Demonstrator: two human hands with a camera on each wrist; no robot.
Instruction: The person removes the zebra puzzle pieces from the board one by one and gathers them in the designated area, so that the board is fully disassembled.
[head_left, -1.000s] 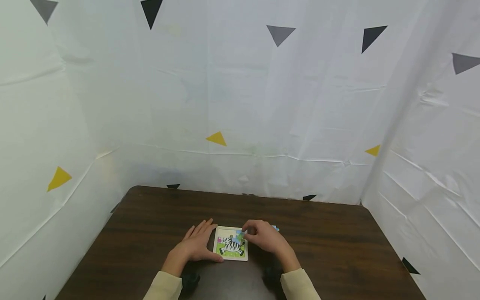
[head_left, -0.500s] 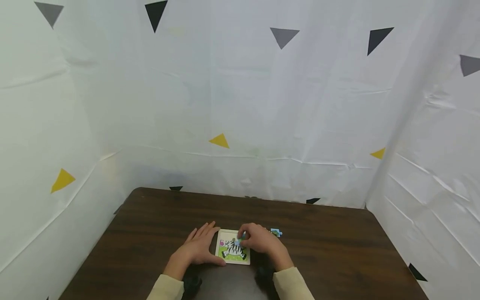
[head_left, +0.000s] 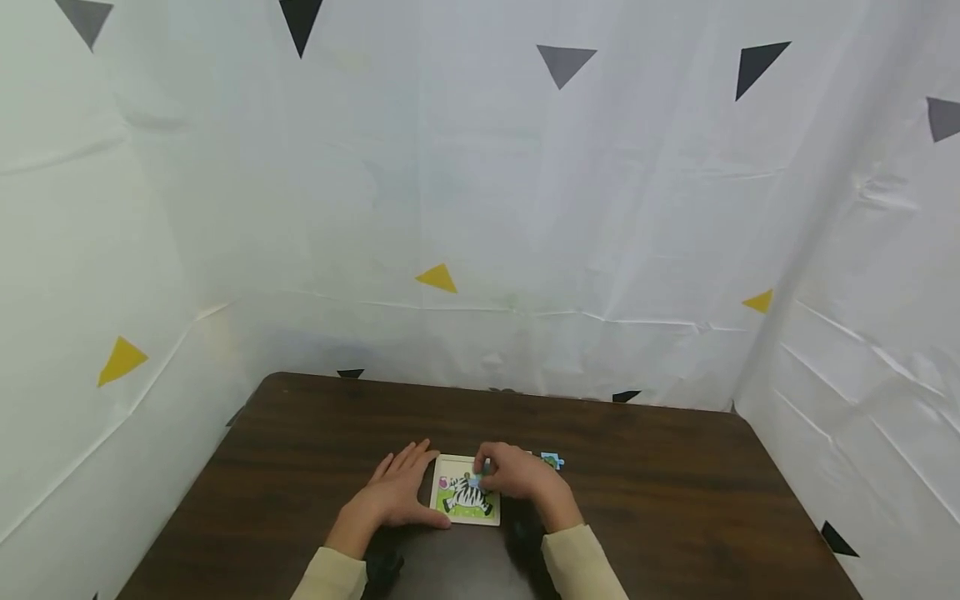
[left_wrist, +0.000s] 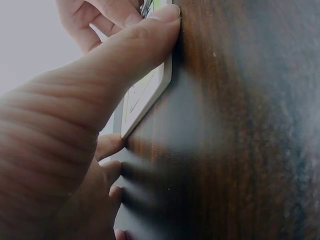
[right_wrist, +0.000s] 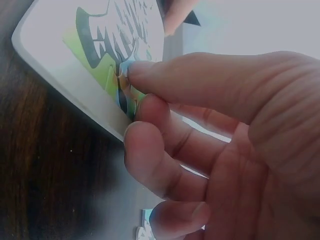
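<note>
A small square jigsaw tray (head_left: 480,522) with a pale rim and a zebra picture lies on the dark wooden table. My left hand (head_left: 390,500) is spread at its left side. The thumb rests on the near rim and the index fingertip touches the far left corner. Over the tray's right part, my right hand (head_left: 521,477) pinches a puzzle piece (right_wrist: 125,82) between thumb and fingers, close over the picture. The right fingers hide part of this piece and the tray's upper right area in the head view.
Just right of the tray and behind the right hand, a loose blue and green puzzle piece (head_left: 552,461) lies on the table (head_left: 660,500). A white curtain (head_left: 480,183) with printed triangles surrounds the table's back and sides.
My right hand has shifted left and inward over the tray with the puzzle piece, uncovering more of the loose piece at right. The left hand stays at the tray.
</note>
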